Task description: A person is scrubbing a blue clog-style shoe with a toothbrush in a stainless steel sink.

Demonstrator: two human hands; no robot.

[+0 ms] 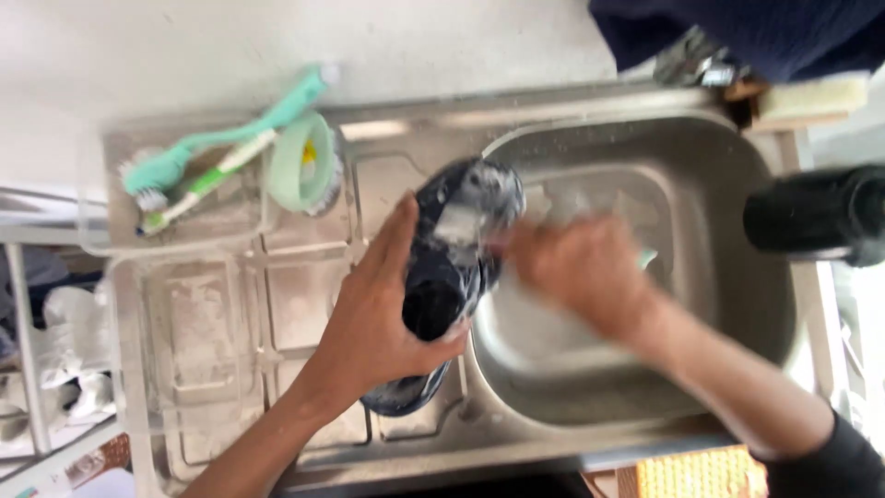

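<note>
The hands meet on a dark, soapy shoe (452,267) at the left rim of the steel sink (737,369). The left hand (378,318) wraps it from below and holds it; the right hand (581,272), blurred, is closed on something pale green just beside the shoe's far end. The shoe's long axis runs away from the person, toe pointing up toward the brushes (212,171) beyond the left hand
</note>
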